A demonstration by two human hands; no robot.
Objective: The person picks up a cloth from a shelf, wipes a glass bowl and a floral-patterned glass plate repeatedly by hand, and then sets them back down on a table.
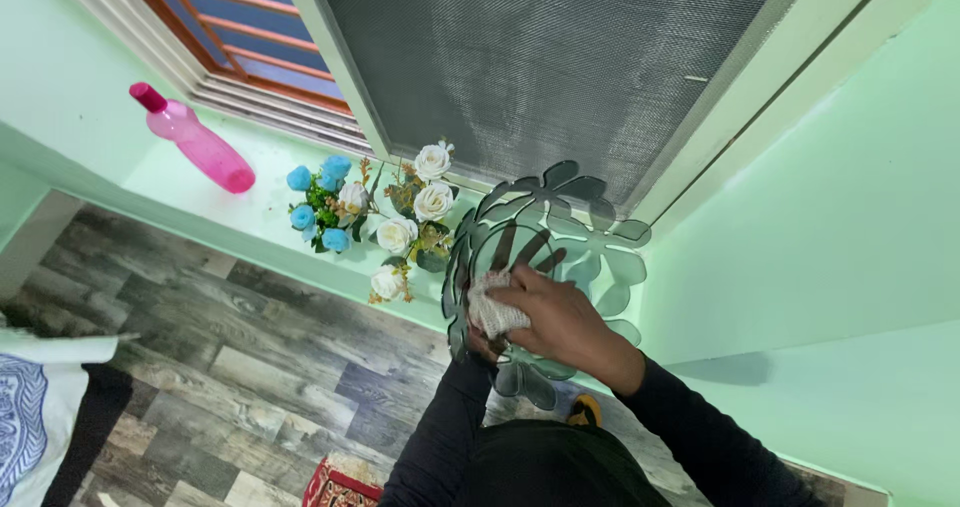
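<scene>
Both arms in black sleeves reach up from the bottom of the view to a flat, leaf-shaped mirror with cut-out lobes and a dark edge (545, 267), which stands tilted on the pale green window ledge (180, 182), leaning toward the grey mesh window screen (540, 57) behind it.

The right hand (560, 317) lies across the lower middle of the mirror, back of the hand to the camera, wrist bent and forearm running down to the right. Its fingers are curled closed around a small bunched white cloth (495, 307), which it presses flat against the glass; a dim reflection of fingers shows in the mirror just above the cloth.

The left hand (482, 345) is mostly hidden under the right hand and the cloth. It sits at the mirror's lower left edge; whether it grips that edge or only props it cannot be told.

Just left of the mirror, touching its rim, is a bunch of artificial white roses and blue flowers with green leaves (375, 222). Farther left of the mirror, well apart on the same ledge, a translucent pink plastic bottle with a darker pink cap (195, 142) lies leaning. Below the mirror is grey wood-pattern flooring (240, 357).
</scene>
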